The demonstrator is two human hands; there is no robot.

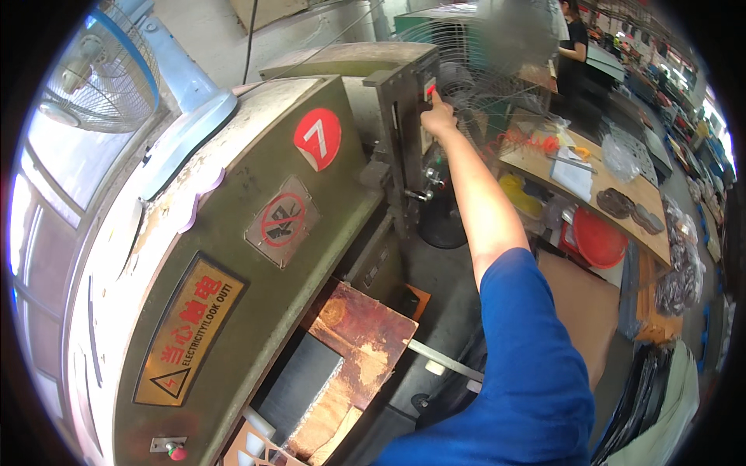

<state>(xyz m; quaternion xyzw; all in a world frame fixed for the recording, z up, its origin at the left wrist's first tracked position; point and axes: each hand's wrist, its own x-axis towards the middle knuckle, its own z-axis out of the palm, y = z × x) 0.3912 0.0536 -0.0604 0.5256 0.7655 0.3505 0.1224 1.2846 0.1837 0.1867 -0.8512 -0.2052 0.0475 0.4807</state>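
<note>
My right hand [440, 118] reaches up to the machine's far end, its index finger stretched out and touching a red button [431, 89]. The other fingers look curled, and nothing is held. My blue-sleeved arm crosses the view from the lower edge. The button sits on an upright metal bracket [400, 140] on a big olive-green machine [256, 172]. Below the hand, a small metal handle [422, 195] juts from that bracket. My left hand is out of view.
A worn, reddish-brown wooden block [365, 334] lies under the machine's beam. A blue fan [101, 70] stands on top at left. To the right are a wooden table [653, 237], a red bowl [598, 239] and stacked sheets. Another person [575, 50] stands far back.
</note>
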